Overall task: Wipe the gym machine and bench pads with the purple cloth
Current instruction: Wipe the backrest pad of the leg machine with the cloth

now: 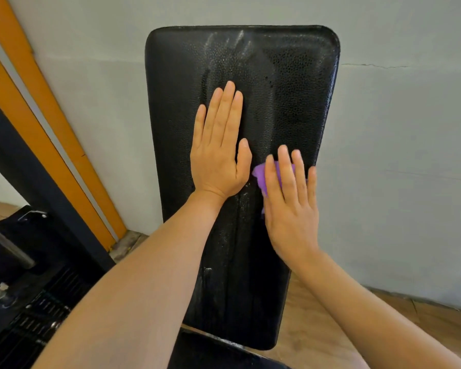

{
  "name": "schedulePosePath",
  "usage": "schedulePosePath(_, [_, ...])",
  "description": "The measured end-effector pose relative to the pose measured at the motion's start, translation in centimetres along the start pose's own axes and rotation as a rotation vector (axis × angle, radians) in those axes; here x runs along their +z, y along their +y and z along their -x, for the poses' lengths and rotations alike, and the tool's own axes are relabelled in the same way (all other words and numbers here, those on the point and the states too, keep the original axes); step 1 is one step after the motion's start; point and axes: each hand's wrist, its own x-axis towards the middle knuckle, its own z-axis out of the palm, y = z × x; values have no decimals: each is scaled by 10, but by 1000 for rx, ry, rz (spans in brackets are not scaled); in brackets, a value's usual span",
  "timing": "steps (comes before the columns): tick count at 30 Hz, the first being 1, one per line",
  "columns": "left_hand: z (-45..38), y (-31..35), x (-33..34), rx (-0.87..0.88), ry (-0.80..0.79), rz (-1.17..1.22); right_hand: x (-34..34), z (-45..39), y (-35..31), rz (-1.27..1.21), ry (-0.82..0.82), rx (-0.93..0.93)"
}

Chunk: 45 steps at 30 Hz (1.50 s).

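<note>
A long black textured bench back pad (pixel 290 83) stands upright against a grey wall, with wet streaks near its top and down its middle. My left hand (pixel 218 150) lies flat on the pad's middle, fingers straight and together. Just to its right, my right hand (pixel 290 203) presses the purple cloth (pixel 261 177) against the pad with straight fingers. Most of the cloth is hidden under that palm; only a purple edge shows at its left and between the fingers.
A second black pad (pixel 210 352) begins below the back pad. Left of it are orange and grey stripes on the wall (pixel 51 107), a dark machine frame (pixel 24 169) and a weight stack (pixel 37 310). Wooden floor (pixel 317 328) lies to the right.
</note>
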Motion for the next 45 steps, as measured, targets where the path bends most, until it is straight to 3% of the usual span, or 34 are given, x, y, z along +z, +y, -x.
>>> schedulePosePath(6, [1, -4, 1, -31, -16, -10, -18, -97, 15, 16, 99, -22])
schedulePosePath(13, [4, -2, 1, -51, -24, -18, -29, -38, 55, 31, -147, -273])
schedulePosePath(18, [4, -3, 2, -102, -56, -45, -28, -158, 20, 92, -24, -229])
schedulePosePath(21, [7, 0, 1, -239, -25, -62, -23, -204, 2, 187, -95, -273])
schedulePosePath(25, [12, 5, -1, -328, -30, -73, -36, -160, 36, 206, -172, -525])
schedulePosePath(30, [12, 11, -2, -352, -91, -73, -52, -119, 85, 218, -207, -665])
schedulePosePath(34, [11, 2, -4, -366, -107, -95, -43, -170, 58, 164, -159, -609])
schedulePosePath(39, [11, 1, -4, -362, -123, -89, -18, -244, -5, 65, -227, -315])
schedulePosePath(43, [13, 1, -5, -354, -114, -74, -41, -190, 49, 180, -236, -721])
schedulePosePath(45, [13, 2, -4, -344, -113, -61, -60, -166, 82, 174, -262, -834])
